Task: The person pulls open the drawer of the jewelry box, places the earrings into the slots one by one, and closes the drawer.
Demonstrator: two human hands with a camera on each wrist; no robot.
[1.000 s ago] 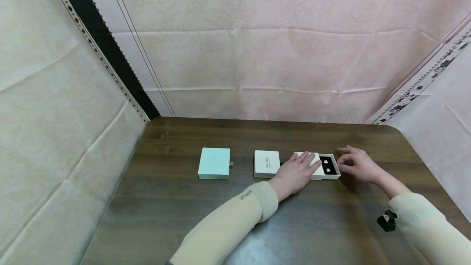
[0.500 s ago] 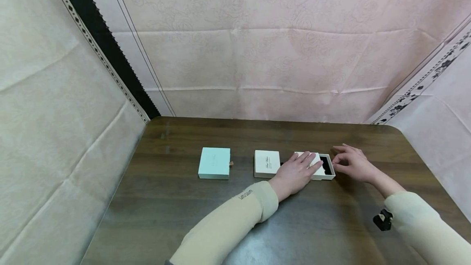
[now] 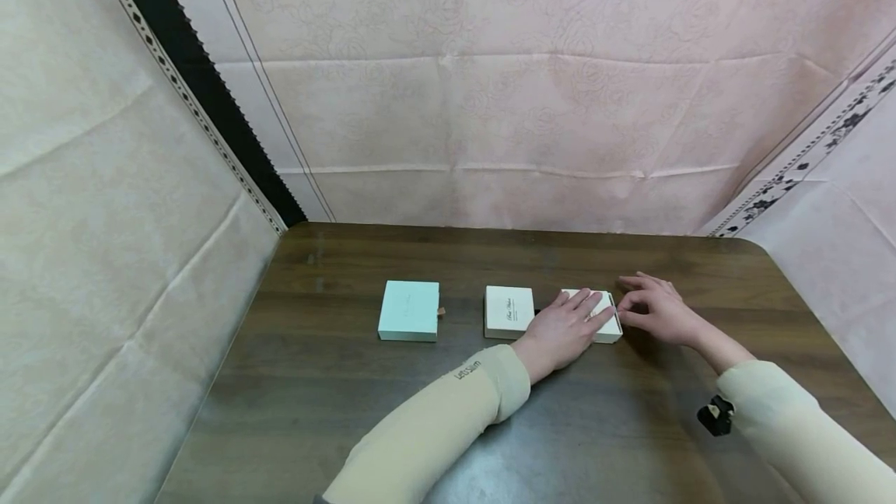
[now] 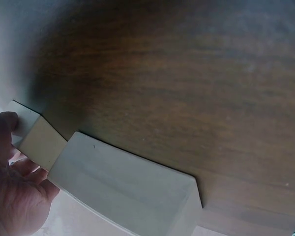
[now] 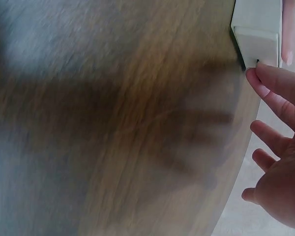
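Note:
My left hand (image 3: 563,327) rests over a white jewelry box (image 3: 607,331) on the wooden table, its fingers spread across the top and covering most of it. At that box's right end, my right hand (image 3: 655,309) is close against the drawer. The right wrist view shows its thumb and forefinger pinching a small dark pull tab (image 5: 258,62) on the drawer's end face (image 5: 255,46); the other fingers stand apart. The drawer is almost flush with its sleeve, and its contents are hidden.
A second white box (image 3: 509,309) with dark lettering lies left of my left hand, a dark part showing at its right side. Further left lies a pale teal box (image 3: 409,309) with a small brown tab (image 3: 441,312). Pale cloth (image 3: 490,115) hangs behind the table (image 3: 420,411).
My right hand has moved left and the drawer has slid into its sleeve. The dark insert with two flower-like earrings has gone from sight. My left hand has stayed in place.

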